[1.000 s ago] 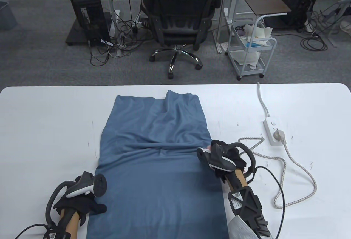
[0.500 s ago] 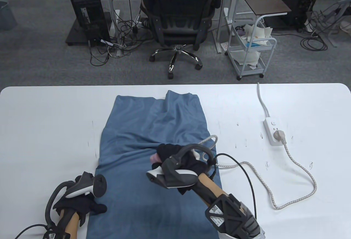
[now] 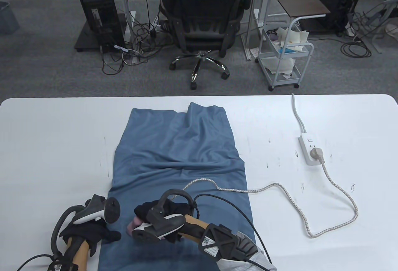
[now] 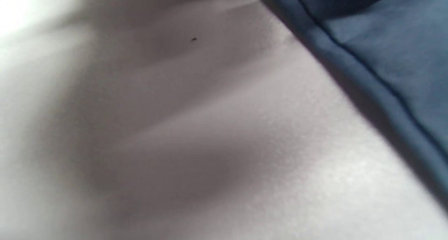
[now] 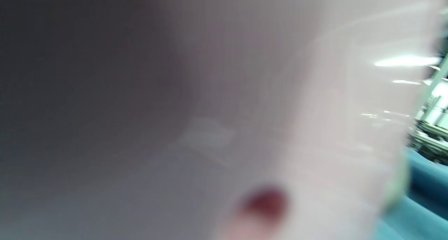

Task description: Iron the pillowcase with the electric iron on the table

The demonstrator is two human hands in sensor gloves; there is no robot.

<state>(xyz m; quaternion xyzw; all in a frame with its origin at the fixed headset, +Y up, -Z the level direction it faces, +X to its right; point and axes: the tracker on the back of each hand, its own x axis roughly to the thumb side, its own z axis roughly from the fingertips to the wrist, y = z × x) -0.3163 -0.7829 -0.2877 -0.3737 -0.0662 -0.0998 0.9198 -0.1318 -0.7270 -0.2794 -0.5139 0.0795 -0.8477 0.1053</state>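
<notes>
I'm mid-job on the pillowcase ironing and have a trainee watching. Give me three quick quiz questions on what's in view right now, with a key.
1. True or false: the braided cord is plugged into the power strip.
2. Which hand rests at the left edge of the blue pillowcase? A) left hand B) right hand C) neither
3. Fill in: the cloth's deepest wrinkles lie toward its ____ end, away from the hands.

Key
1. True: its plug sits in the strip on the white table.
2. A: the left hand rests there, while the right hand is over the near middle of the cloth, with the iron mostly hidden beneath it.
3. far
</notes>
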